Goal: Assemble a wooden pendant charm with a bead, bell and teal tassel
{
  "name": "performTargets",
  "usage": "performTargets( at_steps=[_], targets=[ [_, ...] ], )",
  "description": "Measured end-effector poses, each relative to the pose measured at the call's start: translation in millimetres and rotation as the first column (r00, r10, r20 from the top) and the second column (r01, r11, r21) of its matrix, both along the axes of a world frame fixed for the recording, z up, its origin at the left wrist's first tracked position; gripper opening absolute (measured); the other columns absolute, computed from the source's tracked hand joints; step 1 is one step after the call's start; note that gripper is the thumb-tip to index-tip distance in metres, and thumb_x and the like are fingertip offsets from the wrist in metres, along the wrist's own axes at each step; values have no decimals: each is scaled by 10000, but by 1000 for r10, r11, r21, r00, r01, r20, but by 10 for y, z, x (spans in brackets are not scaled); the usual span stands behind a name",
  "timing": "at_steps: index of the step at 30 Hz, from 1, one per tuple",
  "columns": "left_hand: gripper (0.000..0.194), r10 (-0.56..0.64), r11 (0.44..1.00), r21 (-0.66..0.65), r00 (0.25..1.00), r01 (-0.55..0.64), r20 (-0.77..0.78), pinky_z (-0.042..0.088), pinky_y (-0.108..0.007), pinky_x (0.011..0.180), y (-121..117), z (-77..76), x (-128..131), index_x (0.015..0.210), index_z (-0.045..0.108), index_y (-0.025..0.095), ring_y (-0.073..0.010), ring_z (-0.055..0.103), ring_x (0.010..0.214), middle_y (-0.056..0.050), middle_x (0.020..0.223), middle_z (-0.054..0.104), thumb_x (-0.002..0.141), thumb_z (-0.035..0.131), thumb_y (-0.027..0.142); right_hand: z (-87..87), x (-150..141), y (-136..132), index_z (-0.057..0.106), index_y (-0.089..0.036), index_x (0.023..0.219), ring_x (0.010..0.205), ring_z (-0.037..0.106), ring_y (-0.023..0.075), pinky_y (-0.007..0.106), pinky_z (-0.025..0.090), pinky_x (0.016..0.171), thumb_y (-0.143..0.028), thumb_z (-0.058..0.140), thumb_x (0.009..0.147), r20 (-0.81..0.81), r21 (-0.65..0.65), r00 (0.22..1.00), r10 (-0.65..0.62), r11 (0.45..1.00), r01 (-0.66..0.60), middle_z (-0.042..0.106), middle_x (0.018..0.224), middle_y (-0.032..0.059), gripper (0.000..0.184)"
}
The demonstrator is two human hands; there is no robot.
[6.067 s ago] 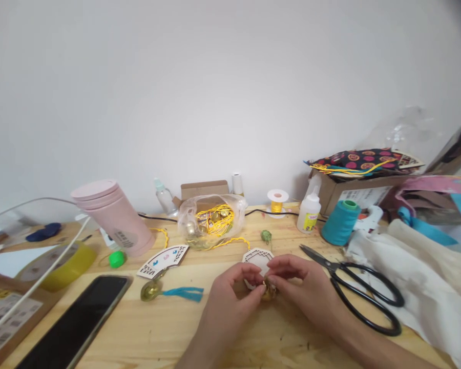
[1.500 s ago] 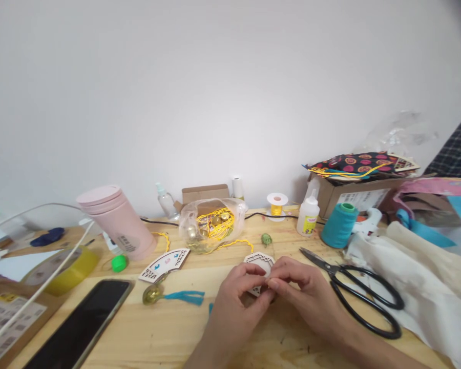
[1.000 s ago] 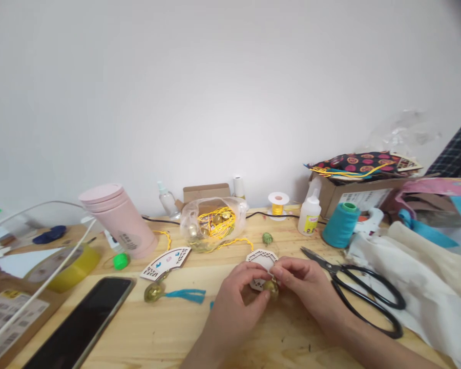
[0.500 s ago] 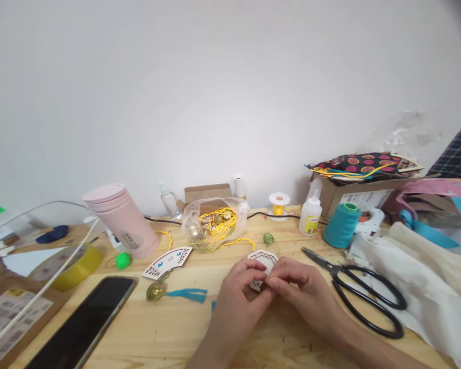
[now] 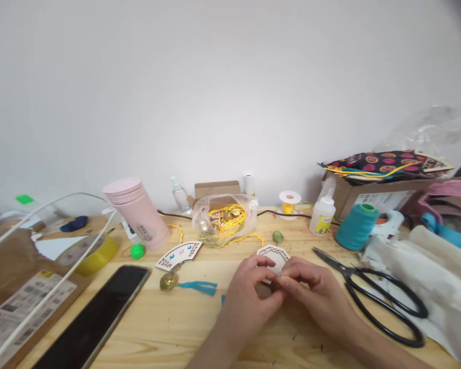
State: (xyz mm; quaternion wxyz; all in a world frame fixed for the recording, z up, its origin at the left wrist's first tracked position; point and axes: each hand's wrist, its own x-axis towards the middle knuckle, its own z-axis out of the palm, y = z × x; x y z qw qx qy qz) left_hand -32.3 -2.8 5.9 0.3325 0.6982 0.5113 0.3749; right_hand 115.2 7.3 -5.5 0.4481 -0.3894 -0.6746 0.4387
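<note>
My left hand (image 5: 253, 287) and my right hand (image 5: 311, 284) meet over the table, thumbs and fingertips pinched together. A gold bell, seen between them a second ago, is now hidden by my fingers. Just behind my fingertips lies a pale cut-out wooden plaque (image 5: 273, 254), partly covered, with a yellow cord (image 5: 249, 237) at its top. A scrap of teal tassel (image 5: 223, 299) shows beside my left hand. To the left lie a fan-shaped plaque (image 5: 179, 255), another gold bell (image 5: 169, 281) and its teal tassel (image 5: 200, 287).
Black-handled scissors (image 5: 384, 294) lie right of my right hand, near white cloth (image 5: 418, 277). Behind stand a glue bottle (image 5: 322, 215), a teal thread cone (image 5: 357, 227) and a plastic bag (image 5: 205, 212) of bells and cord. A phone (image 5: 96, 318) and pink tumbler (image 5: 138, 212) are left.
The gold bell between my hands showed a second ago, then went behind my fingers. Both hands stay pinched together. The whole view has shifted, so everything sits further right in the picture.
</note>
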Motion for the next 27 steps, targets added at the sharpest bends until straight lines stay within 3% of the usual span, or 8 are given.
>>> performTargets(
  at_steps=[9, 13, 18, 20, 23, 27],
  targets=[
    [119, -19, 994, -102, 985, 37, 169, 394, -295, 856, 41, 7, -42, 757, 666, 199, -192, 525, 967, -56, 1005, 570, 645, 634, 224, 33, 14, 21, 629, -167, 630, 624, 503, 134, 230, 391, 588, -284, 540, 760, -26, -54, 1000, -11, 998, 10, 550, 628, 9, 196],
    [99, 119, 993, -37, 947, -113, 298, 383, -322, 876, 158, 61, -251, 726, 661, 187, -197, 540, 963, -57, 949, 623, 648, 623, 235, -20, 49, 47, 634, -177, 646, 645, 495, 132, 227, 386, 601, -288, 552, 752, -19, -34, 998, -52, 998, 52, 550, 664, 7, 174],
    [101, 281, 959, -76, 874, -274, 395, 419, -298, 827, 225, 134, -477, 724, 645, 188, -179, 569, 900, -37, 878, 653, 668, 607, 264, -37, 47, 76, 616, -168, 602, 631, 494, 128, 218, 387, 570, -292, 561, 738, -49, -77, 997, -58, 996, 54, 550, 664, 10, 192],
    [95, 245, 968, -47, 896, -245, 370, 418, -293, 825, 210, 129, -464, 727, 645, 182, -178, 565, 897, -42, 872, 645, 670, 608, 249, -16, 35, 83, 602, -161, 568, 604, 489, 121, 216, 385, 562, -288, 556, 741, -60, -109, 998, -32, 994, 25, 550, 636, 7, 219],
    [87, 78, 996, 16, 962, -85, 261, 406, -293, 837, 152, 92, -340, 735, 656, 174, -182, 551, 905, -55, 877, 621, 668, 616, 211, 5, 20, 89, 596, -151, 532, 566, 472, 107, 211, 379, 559, -271, 558, 740, -87, -157, 996, 31, 987, -44, 536, 578, -5, 244],
    [119, -87, 996, -10, 981, 90, 175, 393, -277, 846, 68, 45, -146, 792, 666, 195, -174, 539, 922, -50, 932, 587, 692, 601, 200, -30, 18, 93, 632, -143, 576, 558, 480, 104, 212, 383, 559, -266, 573, 732, -129, -164, 985, 110, 978, -131, 543, 573, -7, 207]
  ],
)
